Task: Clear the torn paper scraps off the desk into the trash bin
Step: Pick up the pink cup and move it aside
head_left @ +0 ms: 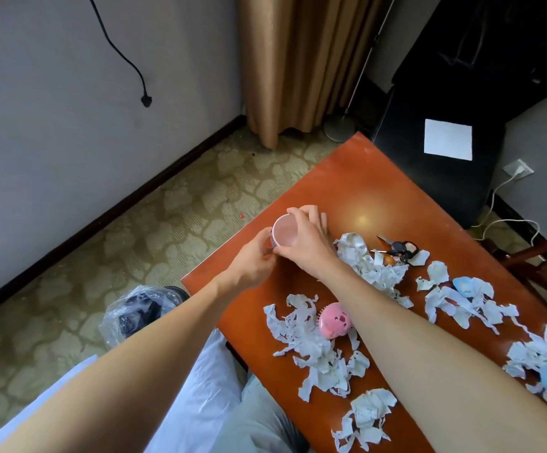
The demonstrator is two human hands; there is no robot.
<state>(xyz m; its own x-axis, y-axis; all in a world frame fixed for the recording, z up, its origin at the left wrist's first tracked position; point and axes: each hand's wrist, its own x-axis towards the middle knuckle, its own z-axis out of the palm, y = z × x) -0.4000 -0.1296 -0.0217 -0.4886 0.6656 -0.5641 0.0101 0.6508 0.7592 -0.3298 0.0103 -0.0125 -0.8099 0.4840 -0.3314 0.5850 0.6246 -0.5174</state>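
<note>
Gripped small pink cup [284, 231] mid-frame with left hand [256, 256] and right hand [308, 237], seemingly clearing it; likely needed next: gathering torn white paper scraps [311, 341].

Keys [396, 247], pig-faced brush [335, 323] and pink cup [284, 231]

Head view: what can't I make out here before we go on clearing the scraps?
- Cup: sides and base covered by the left hand and right hand.
- Trash bin: partly behind the left forearm; contents unreadable through its crinkled liner.
- Paper scraps: this pile is cut off by the right edge.
- Keys: small, partly under scraps.
</note>
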